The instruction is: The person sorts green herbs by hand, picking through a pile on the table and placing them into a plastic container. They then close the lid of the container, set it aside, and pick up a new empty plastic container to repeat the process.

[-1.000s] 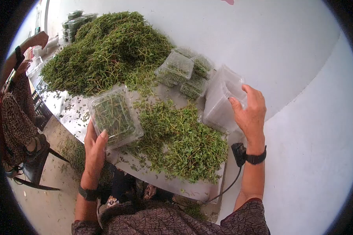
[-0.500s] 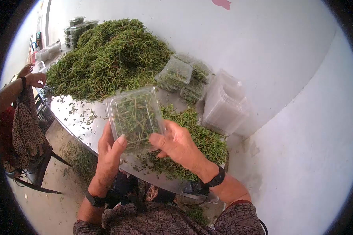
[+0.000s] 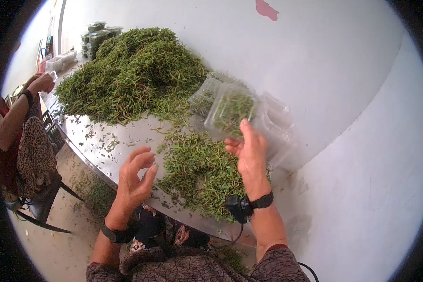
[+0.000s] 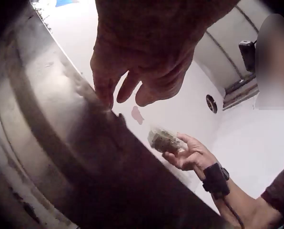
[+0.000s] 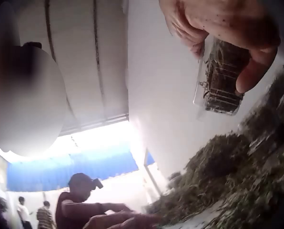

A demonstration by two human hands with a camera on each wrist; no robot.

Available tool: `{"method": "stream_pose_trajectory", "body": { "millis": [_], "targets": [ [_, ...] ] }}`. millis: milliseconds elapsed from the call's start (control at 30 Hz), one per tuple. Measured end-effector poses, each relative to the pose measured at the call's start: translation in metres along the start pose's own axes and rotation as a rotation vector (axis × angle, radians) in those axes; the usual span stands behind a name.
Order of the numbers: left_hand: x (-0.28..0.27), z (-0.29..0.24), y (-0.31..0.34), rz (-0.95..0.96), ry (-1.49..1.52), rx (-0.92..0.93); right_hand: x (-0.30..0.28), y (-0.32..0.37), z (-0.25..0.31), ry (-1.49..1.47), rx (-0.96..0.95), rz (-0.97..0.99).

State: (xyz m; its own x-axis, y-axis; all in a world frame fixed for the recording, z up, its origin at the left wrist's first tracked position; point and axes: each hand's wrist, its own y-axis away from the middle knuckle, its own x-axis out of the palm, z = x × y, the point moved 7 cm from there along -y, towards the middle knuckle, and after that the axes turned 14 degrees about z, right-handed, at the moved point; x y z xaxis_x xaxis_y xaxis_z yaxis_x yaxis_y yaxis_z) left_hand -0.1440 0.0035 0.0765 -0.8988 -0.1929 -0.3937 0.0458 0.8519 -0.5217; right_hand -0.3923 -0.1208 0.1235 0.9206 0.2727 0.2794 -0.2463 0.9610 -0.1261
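My right hand (image 3: 251, 152) grips a clear plastic clamshell box (image 3: 231, 110) packed with green stems and leaves, thumb on one face. In the head view the box overlaps the filled boxes (image 3: 203, 96) at the back of the table. The right wrist view shows the same clamshell box (image 5: 223, 78) between fingers and thumb, its side ribbed. My left hand (image 3: 135, 181) holds nothing; its fingers are loosely bent above the table's front edge. Just right of it lies a loose spread of cut greens (image 3: 199, 174).
A large heap of greens (image 3: 136, 70) covers the back left, with stacked filled boxes (image 3: 96, 40) behind it. Nested empty clear boxes (image 3: 279, 127) stand by the wall at right. Another person's arm (image 3: 21, 105) reaches in at the far left, above a dark chair (image 3: 42, 197).
The right hand left the empty boxes, took the filled clamshell box from the left hand, and carried it toward the back boxes. The left hand has let go of it.
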Motion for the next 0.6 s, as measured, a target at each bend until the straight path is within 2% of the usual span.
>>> {"method": "stream_pose_trajectory", "body": {
  "millis": [67,100,167,200,233,300,433,600],
  "targets": [
    [0.000,0.008,0.005,0.000,-0.104,-0.033,-0.014,-0.001,0.028,0.318,-0.175,-0.205],
    [0.000,0.013,0.008,-0.005,-0.104,-0.037,-0.016,-0.008,0.029,0.320,-0.173,-0.199],
    [0.003,0.018,0.011,-0.015,-0.145,-0.006,-0.015,-0.004,0.057,0.835,-0.406,-0.422],
    [0.005,0.021,0.012,-0.017,-0.142,-0.006,-0.006,0.004,0.067,1.175,-0.428,-0.578],
    [0.008,0.024,0.013,-0.008,-0.132,-0.015,-0.001,0.005,0.071,1.180,-0.429,-0.576],
    [0.011,0.027,0.014,-0.003,-0.120,-0.029,0.013,-0.003,0.070,1.487,-0.169,-0.572],
    [0.008,0.025,0.015,0.002,-0.216,0.005,0.024,-0.019,0.057,1.692,-0.138,-0.587],
    [0.005,0.024,0.015,-0.015,-0.141,-0.028,0.022,-0.038,0.052,1.720,-0.104,-0.515]
  ]
}}
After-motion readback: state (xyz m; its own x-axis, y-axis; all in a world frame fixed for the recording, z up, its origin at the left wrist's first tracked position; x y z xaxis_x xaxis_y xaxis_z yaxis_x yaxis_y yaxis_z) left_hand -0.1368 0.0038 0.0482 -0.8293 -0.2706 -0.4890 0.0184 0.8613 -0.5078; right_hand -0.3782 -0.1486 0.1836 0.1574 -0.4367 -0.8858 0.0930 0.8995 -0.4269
